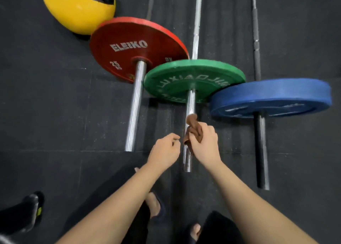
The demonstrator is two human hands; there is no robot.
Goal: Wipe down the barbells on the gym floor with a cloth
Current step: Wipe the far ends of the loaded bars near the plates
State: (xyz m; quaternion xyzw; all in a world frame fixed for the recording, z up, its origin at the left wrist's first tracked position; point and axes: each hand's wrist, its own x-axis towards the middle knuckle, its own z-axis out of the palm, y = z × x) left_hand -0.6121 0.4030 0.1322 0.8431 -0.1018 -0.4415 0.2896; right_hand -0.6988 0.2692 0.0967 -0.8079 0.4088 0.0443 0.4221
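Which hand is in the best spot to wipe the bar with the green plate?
Probably the right hand. It holds the brown cloth over the bar by the green plate. The left hand sits beside that bar and holds nothing.

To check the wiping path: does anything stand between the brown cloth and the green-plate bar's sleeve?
Nothing visible does. The right hand holds the cloth right at the sleeve; the left hand is beside it.
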